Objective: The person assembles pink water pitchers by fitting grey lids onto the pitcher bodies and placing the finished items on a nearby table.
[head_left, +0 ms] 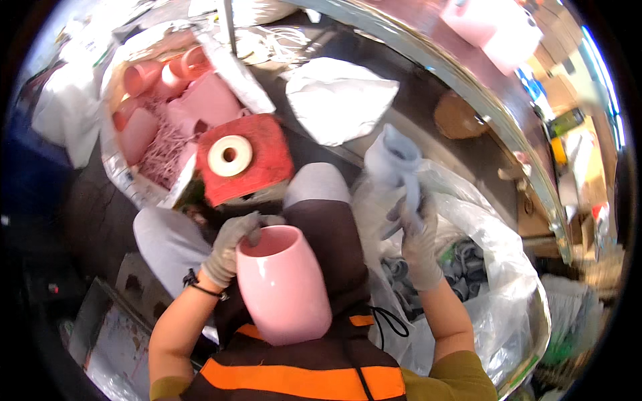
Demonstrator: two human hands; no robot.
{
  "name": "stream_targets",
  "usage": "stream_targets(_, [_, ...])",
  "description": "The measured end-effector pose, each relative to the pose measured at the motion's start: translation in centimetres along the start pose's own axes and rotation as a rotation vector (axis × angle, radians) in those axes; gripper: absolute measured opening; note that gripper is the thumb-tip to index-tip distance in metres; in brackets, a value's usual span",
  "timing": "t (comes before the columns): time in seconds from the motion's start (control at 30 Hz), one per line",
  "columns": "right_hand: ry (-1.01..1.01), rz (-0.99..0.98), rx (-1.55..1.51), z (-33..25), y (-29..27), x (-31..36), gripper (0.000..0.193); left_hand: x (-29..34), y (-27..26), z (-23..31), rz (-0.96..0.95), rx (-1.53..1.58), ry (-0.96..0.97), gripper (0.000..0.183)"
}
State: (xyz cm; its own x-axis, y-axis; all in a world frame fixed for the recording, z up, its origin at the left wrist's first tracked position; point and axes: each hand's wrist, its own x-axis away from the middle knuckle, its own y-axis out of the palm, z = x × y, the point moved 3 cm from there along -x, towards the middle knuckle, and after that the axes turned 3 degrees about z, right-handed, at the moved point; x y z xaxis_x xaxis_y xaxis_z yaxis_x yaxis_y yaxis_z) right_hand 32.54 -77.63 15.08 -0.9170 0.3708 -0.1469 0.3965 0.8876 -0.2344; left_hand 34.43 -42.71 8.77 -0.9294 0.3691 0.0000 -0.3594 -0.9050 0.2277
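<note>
My left hand (242,242), in a light work glove, grips the rim of a pink plastic jug body (284,287), which rests tilted over my lap with its opening away from me. My right hand (418,240), gloved too, is closed around the handle of a grey-blue jug top (391,160) with a spout. This piece is held up over the edge of a bag-lined container (515,301), where several grey-blue parts (468,264) lie. The two pieces are apart. Some fingers of my left hand are hidden by the pink rim.
Ahead of my knees stands a red block (264,150) with a cream ring (229,156) on it. To its left, a white sack (110,150) holds pink parts and trimmings. A white bag (341,97) lies farther ahead. A metal-edged table (481,93) crosses the upper right.
</note>
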Motion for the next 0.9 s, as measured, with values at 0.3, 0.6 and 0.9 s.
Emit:
stream_targets(0.3, [0.353,-0.387,-0.33,-6.7,8.0,0.8,0.038,1.3,0.6,0.7,0.043,0.883,-0.378,0.037])
stream_targets(0.6, [0.703,-0.558,-0.446,-6.2,10.5,1.8,0.04,1.2,-2.2,-0.7,-0.136,0.474,-0.493,0.05])
stream_targets(0.9, [0.658,-0.599,-0.35,-5.6,12.7,1.8,0.037,1.3,-0.6,0.5,-0.054,0.675,-0.286,0.062])
